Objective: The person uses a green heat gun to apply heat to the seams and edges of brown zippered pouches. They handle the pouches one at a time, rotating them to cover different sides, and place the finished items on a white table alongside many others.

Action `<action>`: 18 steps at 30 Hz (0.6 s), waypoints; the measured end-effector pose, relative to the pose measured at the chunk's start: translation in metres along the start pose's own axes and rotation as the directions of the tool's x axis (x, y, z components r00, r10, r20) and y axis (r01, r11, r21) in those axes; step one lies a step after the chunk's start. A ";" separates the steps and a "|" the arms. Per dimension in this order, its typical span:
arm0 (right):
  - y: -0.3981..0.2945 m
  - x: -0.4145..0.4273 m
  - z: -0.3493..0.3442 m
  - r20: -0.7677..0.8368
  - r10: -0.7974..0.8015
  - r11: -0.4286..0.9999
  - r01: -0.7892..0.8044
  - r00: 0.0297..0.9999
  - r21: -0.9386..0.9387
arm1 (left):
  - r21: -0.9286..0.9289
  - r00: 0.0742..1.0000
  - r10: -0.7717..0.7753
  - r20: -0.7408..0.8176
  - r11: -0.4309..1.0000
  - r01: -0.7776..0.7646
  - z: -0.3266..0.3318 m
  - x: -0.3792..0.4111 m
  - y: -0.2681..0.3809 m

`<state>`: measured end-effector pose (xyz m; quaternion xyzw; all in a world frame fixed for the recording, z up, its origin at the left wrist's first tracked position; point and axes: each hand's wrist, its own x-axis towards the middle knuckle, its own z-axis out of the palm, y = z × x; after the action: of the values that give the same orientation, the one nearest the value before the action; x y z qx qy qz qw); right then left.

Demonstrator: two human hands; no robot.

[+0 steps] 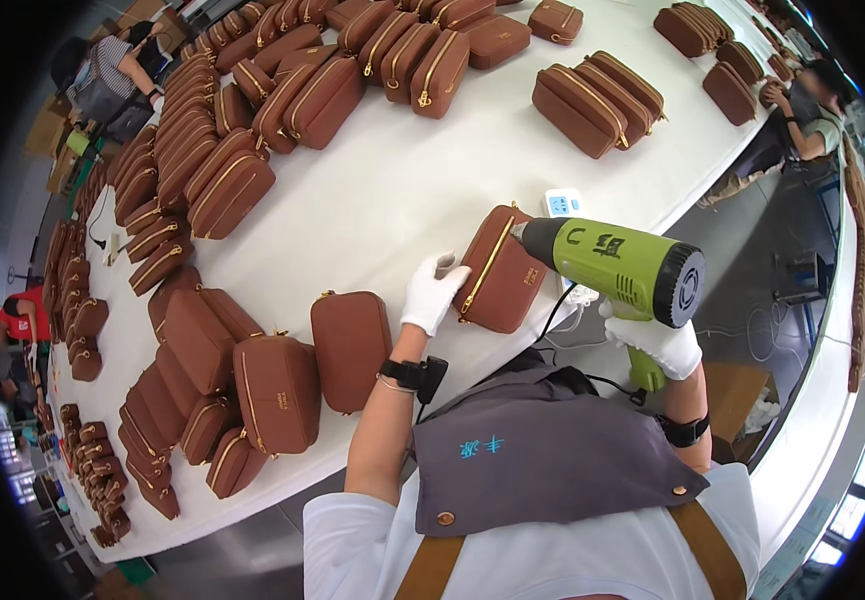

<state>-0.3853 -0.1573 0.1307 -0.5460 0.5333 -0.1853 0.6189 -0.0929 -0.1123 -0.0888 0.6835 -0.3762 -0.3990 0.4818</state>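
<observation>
A green heat gun (612, 262) with a black nozzle collar is gripped by its handle in my white-gloved right hand (657, 345). Its metal tip points left, at the upper part of a brown bag (503, 281) with a gold zipper and gold lettering. The gun's body hides part of the bag's right side. My left hand (434, 291), also gloved, touches the bag's left edge near the lower zipper end, its fingers bent. The bag lies on a white-covered table (372, 210). Left of my left forearm is another brown bag (351, 352), plain side up.
Several brown bags (278, 394) are heaped at the left, and rows of them (184, 150) run along the far side. Three more (597, 105) stand beyond the power strip (563, 202). A black cord (556, 311) hangs by the table edge. Co-workers (807, 112) are around the table.
</observation>
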 end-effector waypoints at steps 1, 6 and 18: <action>0.000 0.006 -0.009 0.045 -0.017 1.000 0.016 0.999 0.023 | 0.128 0.999 0.021 0.048 0.991 -0.027 0.001 0.008 0.014; 0.009 0.031 -0.046 0.232 -0.148 0.989 0.151 0.962 0.004 | 0.354 0.927 -0.241 0.289 0.926 0.130 0.011 0.048 0.076; -0.014 0.078 -0.075 0.336 -0.197 0.976 0.217 0.921 -0.022 | 0.242 0.892 -0.298 0.339 0.944 0.223 0.008 0.050 0.076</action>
<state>-0.4167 -0.2616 0.1197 -0.6407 0.3659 -0.1394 0.6605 -0.0896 -0.1795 -0.0264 0.6842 -0.4025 -0.5429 0.2740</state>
